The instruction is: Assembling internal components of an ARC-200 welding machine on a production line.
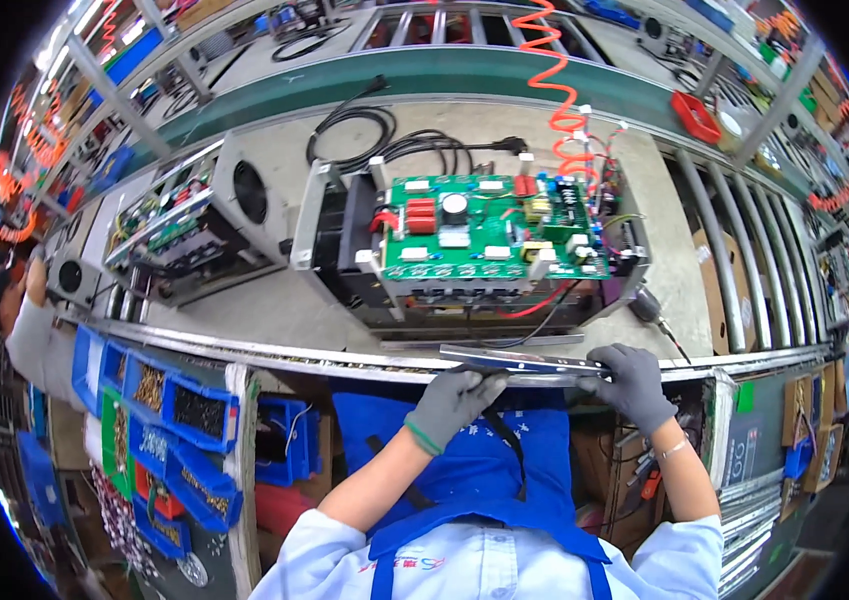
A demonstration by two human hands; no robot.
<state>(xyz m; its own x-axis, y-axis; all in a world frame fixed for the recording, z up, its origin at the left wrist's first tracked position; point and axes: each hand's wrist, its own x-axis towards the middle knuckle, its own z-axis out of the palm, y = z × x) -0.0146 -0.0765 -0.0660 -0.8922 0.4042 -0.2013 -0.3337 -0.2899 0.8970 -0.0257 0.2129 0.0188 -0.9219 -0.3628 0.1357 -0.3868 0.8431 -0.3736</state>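
The left hand [457,406], in a grey knitted glove with a green cuff, was closed on the left part of a long, thin, silver metal strip [534,366] with small holes along it. The thumb and fingers pinched it, and its left end stuck out past the fingertips. The right hand [632,386], in a matching grey glove, was folded over the strip's other end with little gap showing between fingers and metal; how the fingers lay underneath could not be told. The strip ran roughly along the near edge of the pale grey bench [284,312], in front of a blue apron [534,455]; whether it touched that edge was unclear.

Near the middle of the bench's near edge stood an open, dark metal chassis [362,230], topped by a green circuit board [489,215] crowded with components. To its right, a dark power screwdriver [646,303] lay with its bit pointing toward the near edge. A second open metal unit [176,225] stood toward the bench's left end, and a black cable with a plug [504,146] lay along the far edge.
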